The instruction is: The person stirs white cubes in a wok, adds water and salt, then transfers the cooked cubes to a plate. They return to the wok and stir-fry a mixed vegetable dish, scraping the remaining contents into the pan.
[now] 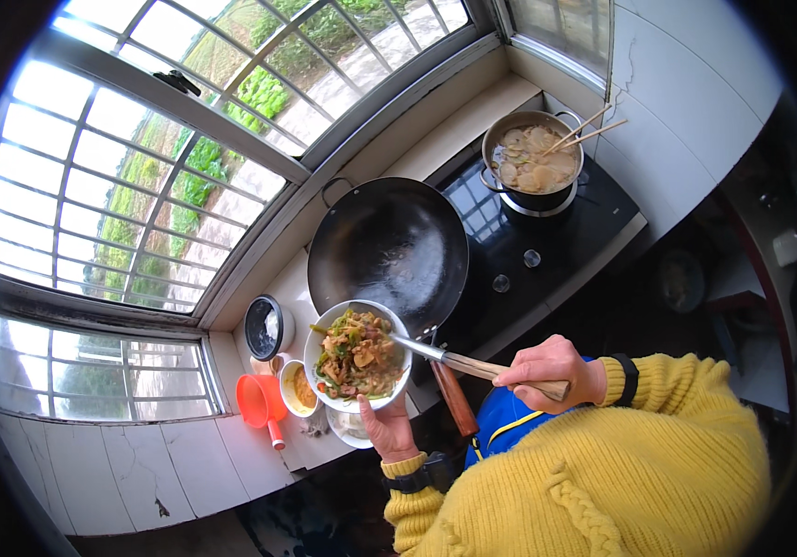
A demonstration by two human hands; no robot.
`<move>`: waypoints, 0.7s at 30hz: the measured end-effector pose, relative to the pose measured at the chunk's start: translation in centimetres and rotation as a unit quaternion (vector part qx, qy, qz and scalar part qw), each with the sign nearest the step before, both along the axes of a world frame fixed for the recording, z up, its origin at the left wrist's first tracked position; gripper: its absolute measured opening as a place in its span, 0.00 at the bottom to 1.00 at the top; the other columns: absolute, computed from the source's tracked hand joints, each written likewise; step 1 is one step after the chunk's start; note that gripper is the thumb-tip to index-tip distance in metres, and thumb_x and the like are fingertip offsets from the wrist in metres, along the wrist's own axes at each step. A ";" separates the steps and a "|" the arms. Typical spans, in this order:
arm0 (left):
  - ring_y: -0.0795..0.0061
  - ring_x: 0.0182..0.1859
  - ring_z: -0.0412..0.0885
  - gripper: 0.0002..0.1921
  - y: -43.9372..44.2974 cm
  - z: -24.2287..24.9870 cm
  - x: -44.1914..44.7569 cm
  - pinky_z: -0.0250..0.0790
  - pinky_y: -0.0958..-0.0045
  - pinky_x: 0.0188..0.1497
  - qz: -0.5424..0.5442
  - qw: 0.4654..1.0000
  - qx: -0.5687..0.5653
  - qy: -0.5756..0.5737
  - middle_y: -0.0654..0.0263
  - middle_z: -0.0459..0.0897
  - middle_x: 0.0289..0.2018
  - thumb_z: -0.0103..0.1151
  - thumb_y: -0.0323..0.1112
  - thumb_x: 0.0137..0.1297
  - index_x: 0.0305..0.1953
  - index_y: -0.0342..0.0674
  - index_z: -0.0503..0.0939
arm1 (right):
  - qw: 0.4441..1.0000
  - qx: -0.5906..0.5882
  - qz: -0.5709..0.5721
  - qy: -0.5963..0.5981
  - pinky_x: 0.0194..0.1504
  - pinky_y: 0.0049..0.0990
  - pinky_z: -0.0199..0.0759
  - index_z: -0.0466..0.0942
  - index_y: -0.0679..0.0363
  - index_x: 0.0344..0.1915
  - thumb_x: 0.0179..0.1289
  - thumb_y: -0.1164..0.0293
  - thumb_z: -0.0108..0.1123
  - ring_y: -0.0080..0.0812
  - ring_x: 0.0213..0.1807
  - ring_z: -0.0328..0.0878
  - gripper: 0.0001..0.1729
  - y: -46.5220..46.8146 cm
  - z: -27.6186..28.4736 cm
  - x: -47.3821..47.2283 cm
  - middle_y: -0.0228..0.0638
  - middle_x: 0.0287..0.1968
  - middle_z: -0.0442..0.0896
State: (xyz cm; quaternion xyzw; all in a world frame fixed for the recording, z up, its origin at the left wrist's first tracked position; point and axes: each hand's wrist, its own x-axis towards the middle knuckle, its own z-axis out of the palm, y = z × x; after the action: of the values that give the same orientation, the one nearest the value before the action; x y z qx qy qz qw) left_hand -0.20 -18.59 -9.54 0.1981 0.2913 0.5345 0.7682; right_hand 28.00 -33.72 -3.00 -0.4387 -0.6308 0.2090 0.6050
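My left hand (390, 430) supports a white bowl (312, 362) by its near side, thumb on the rim. Stir-fried food (358, 351) with green pieces fills the bowl. In my right hand (544, 372) is the wooden handle of a metal cooking utensil (471, 364), probably a spatula or ladle. Its working end reaches the food and is partly hidden there. Just beyond the bowl, a dark wok (388, 244) sits on the stove with a wet, shiny inside and no food in it. The wok's wooden handle (452, 397) points towards me, under the utensil.
A two-handled pot (534, 160) of sliced food in broth stands on the black glass cooktop (482, 202), chopsticks (583, 134) across its rim. At left are a dark-rimmed container (269, 327), a red plastic scoop (259, 402) and a small bowl (299, 390). A barred window (161, 174) lies behind.
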 end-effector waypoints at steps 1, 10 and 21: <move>0.48 0.71 0.66 0.35 0.0 0.0 0.0 0.67 0.42 0.70 -0.001 1.000 0.000 0.002 0.52 0.64 0.72 0.59 0.37 0.74 0.75 0.41 0.54 | 1.000 -0.002 0.001 -0.002 0.29 0.24 0.80 0.85 0.67 0.43 0.53 0.80 0.66 0.34 0.25 0.85 0.15 0.0 0.1 0.0 0.41 0.29 0.86; 0.49 0.72 0.66 0.34 0.4 0.5 0.0 0.66 0.43 0.72 -0.023 1.000 0.011 0.006 0.52 0.63 0.73 0.57 0.36 0.75 0.76 0.41 0.53 | 1.000 0.011 0.004 -0.005 0.28 0.25 0.79 0.85 0.66 0.42 0.54 0.79 0.65 0.34 0.24 0.84 0.13 0.5 0.2 0.8 0.41 0.27 0.85; 0.48 0.72 0.67 0.34 1.0 1.2 0.3 0.69 0.41 0.69 -0.017 0.999 -0.005 -0.040 0.53 0.65 0.72 0.60 0.35 0.73 0.75 0.42 0.56 | 0.999 -0.024 0.046 0.011 0.35 0.26 0.81 0.85 0.66 0.40 0.57 0.77 0.63 0.37 0.30 0.87 0.10 3.0 3.9 3.4 0.43 0.32 0.88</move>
State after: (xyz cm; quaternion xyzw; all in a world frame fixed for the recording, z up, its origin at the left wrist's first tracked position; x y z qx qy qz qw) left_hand 0.11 -17.59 -8.35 0.1775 0.2595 0.5273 0.7894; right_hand 31.38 -30.76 0.93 -0.4214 -0.6386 0.2563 0.5907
